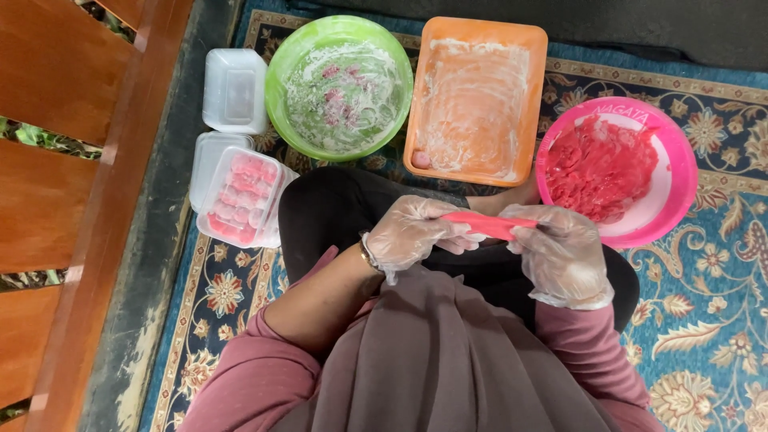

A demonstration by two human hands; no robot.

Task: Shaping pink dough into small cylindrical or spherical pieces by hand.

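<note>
Both my hands wear clear plastic gloves. My left hand (412,232) and my right hand (560,252) together grip a long strip of pink-red dough (488,226), stretched between them above my lap. Just beyond my right hand stands a pink bowl (680,172) filled with red dough (600,164). A green bowl (280,88) with white flour and a few pink pieces sits farther left. Between these two lies an orange tray (480,32) smeared with flour.
A clear plastic box (240,196) packed with pink pieces rests at the left of my knee, with empty clear boxes (234,90) behind it. All stand on a patterned blue carpet (704,320). A wooden bench (72,200) runs along the left side.
</note>
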